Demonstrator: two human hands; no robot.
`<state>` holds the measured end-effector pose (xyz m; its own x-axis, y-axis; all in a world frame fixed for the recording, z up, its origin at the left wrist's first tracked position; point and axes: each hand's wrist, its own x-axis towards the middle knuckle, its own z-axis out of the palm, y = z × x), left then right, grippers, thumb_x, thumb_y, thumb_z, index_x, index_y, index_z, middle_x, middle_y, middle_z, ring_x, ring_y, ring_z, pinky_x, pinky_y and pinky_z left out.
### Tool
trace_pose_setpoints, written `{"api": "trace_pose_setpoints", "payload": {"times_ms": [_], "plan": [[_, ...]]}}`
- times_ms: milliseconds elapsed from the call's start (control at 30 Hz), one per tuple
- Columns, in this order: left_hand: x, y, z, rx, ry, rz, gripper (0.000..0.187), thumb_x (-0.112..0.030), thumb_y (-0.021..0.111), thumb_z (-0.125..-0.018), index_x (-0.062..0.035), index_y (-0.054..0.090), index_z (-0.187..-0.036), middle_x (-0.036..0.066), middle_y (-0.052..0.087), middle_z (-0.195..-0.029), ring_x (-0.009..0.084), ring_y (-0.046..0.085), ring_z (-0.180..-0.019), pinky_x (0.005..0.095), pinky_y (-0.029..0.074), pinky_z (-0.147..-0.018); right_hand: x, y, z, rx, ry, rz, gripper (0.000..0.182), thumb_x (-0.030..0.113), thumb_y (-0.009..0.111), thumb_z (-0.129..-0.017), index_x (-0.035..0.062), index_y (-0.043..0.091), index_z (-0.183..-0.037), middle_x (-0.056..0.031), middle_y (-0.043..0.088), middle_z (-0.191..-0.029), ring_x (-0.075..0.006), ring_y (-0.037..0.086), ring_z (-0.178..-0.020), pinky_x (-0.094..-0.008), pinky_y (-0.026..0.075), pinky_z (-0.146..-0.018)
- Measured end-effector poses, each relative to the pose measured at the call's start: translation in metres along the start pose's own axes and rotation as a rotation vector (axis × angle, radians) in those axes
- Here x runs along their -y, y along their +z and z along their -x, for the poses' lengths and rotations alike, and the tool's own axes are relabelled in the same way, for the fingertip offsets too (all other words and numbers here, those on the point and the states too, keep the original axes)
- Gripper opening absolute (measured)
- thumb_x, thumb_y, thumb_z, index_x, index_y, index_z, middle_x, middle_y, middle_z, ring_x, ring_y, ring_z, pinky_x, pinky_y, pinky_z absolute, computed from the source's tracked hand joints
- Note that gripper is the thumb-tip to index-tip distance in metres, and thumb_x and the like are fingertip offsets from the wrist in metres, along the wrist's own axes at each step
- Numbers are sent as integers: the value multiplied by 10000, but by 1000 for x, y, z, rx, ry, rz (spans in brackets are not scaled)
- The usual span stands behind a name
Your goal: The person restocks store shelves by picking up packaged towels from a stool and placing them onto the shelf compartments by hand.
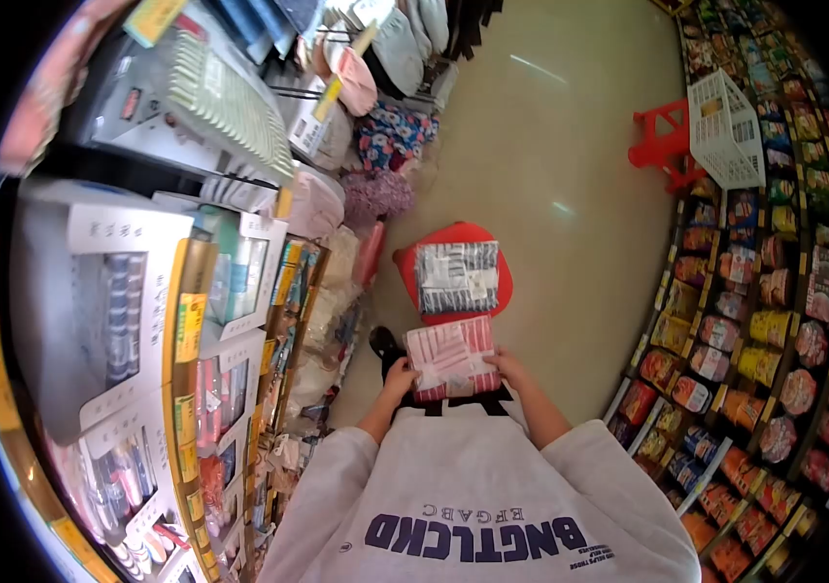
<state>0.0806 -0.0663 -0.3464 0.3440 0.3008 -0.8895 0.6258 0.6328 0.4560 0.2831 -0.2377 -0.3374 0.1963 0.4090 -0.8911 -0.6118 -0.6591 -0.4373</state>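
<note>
Pale, shiny floor (570, 243) runs up the middle of my feed, a shop aisle bent by the lens; right shelves (706, 476) curve along one side, crammed with bright packets (764, 330); left shelves (196, 291) line the other, stacked with windowed white boxes (157, 282) and, farther up, hanging cloth goods (400, 49); a pale sweatshirt (434, 476) fills the bottom of my view, its dark letters (477, 539) upside down to me.

White basket (725, 131) and red stand (662, 136) sit together by the right shelves; nearer, a red stool (409, 257) stands on the floor, with a grey striped pack (458, 277) lying flat on its seat.

Just below that, in front of the sweatshirt, I see the pink pack (451, 352), held up between both hands, its top edge overlapping the stool's near rim in my view; the right hand (509, 369) has its fingers closed on one side edge, the left hand (398, 379) grips the opposite edge; a black shoe (385, 340) shows beyond the left hand.
</note>
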Motion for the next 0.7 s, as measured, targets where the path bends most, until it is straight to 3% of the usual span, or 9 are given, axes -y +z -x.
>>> {"api": "trace_pose_setpoints", "payload": {"times_ms": [67,133,200,333,433,500,533,700], "plan": [[-10,5,-14,46,-43,22,431,-37,597,-658,-9,472,-1070,105,560,-909,189,540,-813,282,434,-709,11,-5,2,-55,-13,-8,401,159,553,-742,51,454,-1116,-88,550,-1003,-199,532,-895,-355,427,-737],[-22,9,-37,30,116,-116,460,-29,588,-663,6,455,-1102,122,559,-956,197,540,-859,286,428,-743,32,-14,-8,-103,-40,-10,422,160,561,-736,47,441,-1125,-92,548,-1008,-203,539,-883,-350,434,-724],[-51,16,-50,48,182,-50,471,-29,587,-662,45,444,-1105,145,553,-1004,201,535,-910,294,420,-772,45,-22,-21,-158,-79,-47,481,176,587,-720,18,410,-1138,-113,537,-1021,-214,536,-893,-354,436,-736],[-109,31,-73,-31,264,-179,481,-64,596,-664,28,435,-1108,137,560,-957,202,546,-861,296,425,-742,97,-26,-43,-195,-196,-53,551,212,618,-701,-23,385,-1142,-141,524,-1033,-226,531,-913,-345,430,-765],[-119,39,-104,-124,370,-237,468,-97,611,-663,23,439,-1082,142,560,-934,221,549,-846,307,426,-737,124,-21,-56,-325,-281,106,624,231,642,-686,-61,350,-1154,-172,520,-1032,-243,528,-930,-336,422,-789],[-117,46,-124,-178,410,-274,460,-114,619,-663,21,441,-1064,147,560,-928,234,551,-843,313,425,-739,128,-22,-70,-482,-381,398,605,215,657,-668,-53,366,-1126,-175,521,-1050,-248,531,-945,-321,414,-812],[-120,50,-124,-248,436,-317,435,-110,633,-663,20,449,-1036,142,561,-921,220,553,-830,306,430,-730,114,-26,-89,-531,-402,483,592,239,645,-669,-43,376,-1113,-203,520,-1030,-299,525,-946,-354,417,-808],[-105,54,-120,-458,401,-543,432,-193,670,-656,18,470,-975,164,574,-875,254,565,-801,330,435,-727,91,-21,-99,-433,-270,735,619,235,609,-681,5,329,-1183,-229,509,-1008,-353,512,-922,-406,417,-784]]}}
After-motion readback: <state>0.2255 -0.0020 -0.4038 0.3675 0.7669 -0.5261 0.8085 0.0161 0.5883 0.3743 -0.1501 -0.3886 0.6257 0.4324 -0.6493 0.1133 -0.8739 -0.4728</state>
